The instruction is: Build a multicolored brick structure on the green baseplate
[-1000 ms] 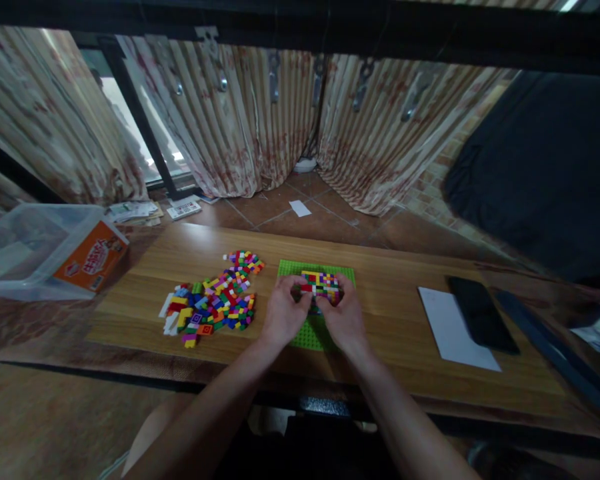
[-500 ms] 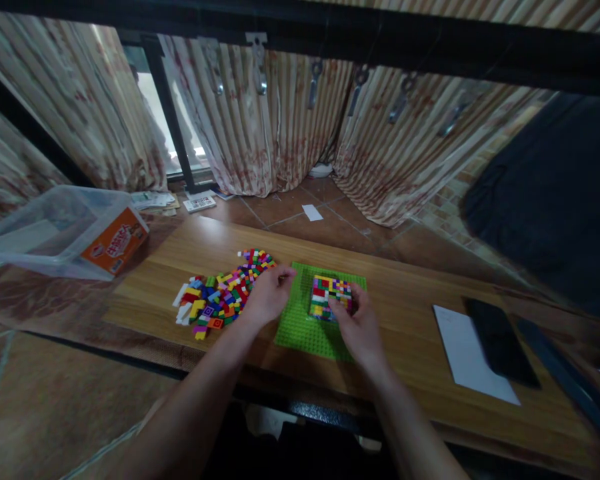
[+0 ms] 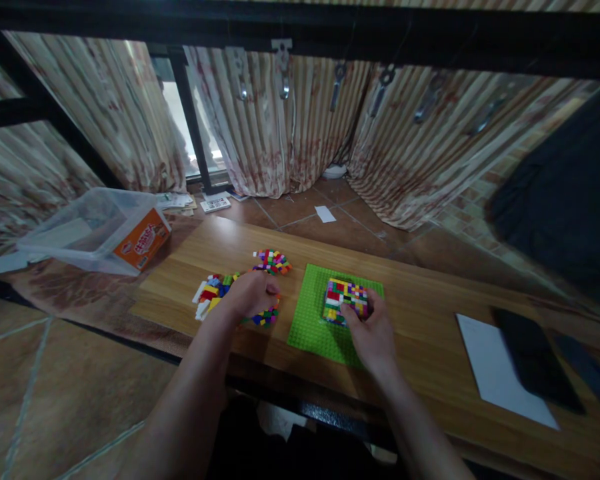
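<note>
On the green baseplate (image 3: 305, 327) stands a squarish block of toy bricks (image 3: 336, 297), its top a patchwork of many colours. My right hand (image 3: 375, 330) grips this block, with the thumb on top and the fingers around its right side. To the left, my left hand (image 3: 250, 295) is down in the pile of loose toy bricks (image 3: 275, 260), its fingers curled together. Whether a brick is between those fingertips is hidden. Larger white, yellow and blue bricks (image 3: 207, 293) lie left of that hand, and small coloured bricks lie beyond it and to its right.
A clear plastic bin (image 3: 95, 230) with an orange label stands left of the wooden board (image 3: 420, 293). White paper (image 3: 500, 373) and a black phone-like slab (image 3: 535, 357) lie at the right. Curtains (image 3: 260, 133) and a dark bar (image 3: 330, 33) with hanging metal clips are ahead.
My left hand has moved left, from beside the baseplate down into the loose bricks. My right hand keeps its grip on the block. The whole view has shifted slightly.
</note>
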The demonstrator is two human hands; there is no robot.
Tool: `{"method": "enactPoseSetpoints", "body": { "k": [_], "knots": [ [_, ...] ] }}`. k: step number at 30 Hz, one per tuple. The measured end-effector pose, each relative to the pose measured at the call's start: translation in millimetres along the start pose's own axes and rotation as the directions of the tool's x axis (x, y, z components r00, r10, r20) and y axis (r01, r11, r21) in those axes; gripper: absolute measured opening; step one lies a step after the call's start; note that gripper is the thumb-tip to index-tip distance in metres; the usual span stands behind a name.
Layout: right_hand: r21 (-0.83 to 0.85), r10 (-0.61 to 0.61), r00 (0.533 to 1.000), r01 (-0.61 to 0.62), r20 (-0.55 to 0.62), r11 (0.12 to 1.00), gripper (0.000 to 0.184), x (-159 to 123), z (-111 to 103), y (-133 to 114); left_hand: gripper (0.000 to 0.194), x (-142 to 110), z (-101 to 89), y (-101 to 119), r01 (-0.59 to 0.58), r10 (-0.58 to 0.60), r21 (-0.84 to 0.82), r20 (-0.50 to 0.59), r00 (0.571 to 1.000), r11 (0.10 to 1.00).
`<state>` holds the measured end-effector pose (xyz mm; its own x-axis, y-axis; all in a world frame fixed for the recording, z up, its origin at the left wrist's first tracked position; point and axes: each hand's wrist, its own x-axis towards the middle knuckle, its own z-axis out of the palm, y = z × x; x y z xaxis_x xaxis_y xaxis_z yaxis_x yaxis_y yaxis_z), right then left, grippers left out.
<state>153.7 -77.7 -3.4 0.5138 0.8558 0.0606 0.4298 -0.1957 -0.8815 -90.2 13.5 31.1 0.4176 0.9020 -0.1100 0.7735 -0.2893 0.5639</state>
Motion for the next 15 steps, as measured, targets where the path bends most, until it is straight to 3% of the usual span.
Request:
{"method": "enactPoseSetpoints", "body": {
  "k": [4, 9, 15],
  "knots": [
    [0.002, -0.007, 1.0, 0.007, 0.016, 1.0, 0.075, -3.4, -0.5, -0.6, 0.014, 0.0, -1.5, 8.8, 0.035, -0.038, 0.124, 0.017, 0.999, 0.992],
    [0.022, 0.006, 1.0, -0.007, 0.027, 1.0, 0.075, -4.0, -2.6, -2.4, 0.017, -0.6, -1.2, 9.9, 0.06, -0.064, 0.124, 0.03, 0.997, 0.991],
    [0.007, 0.005, 1.0, -0.005, 0.019, 1.0, 0.074, -2.1, -9.3, 3.5, 0.017, -2.9, 0.1, 11.0, -0.007, 0.011, 0.123, -0.032, 0.999, 0.992]
  ]
}}
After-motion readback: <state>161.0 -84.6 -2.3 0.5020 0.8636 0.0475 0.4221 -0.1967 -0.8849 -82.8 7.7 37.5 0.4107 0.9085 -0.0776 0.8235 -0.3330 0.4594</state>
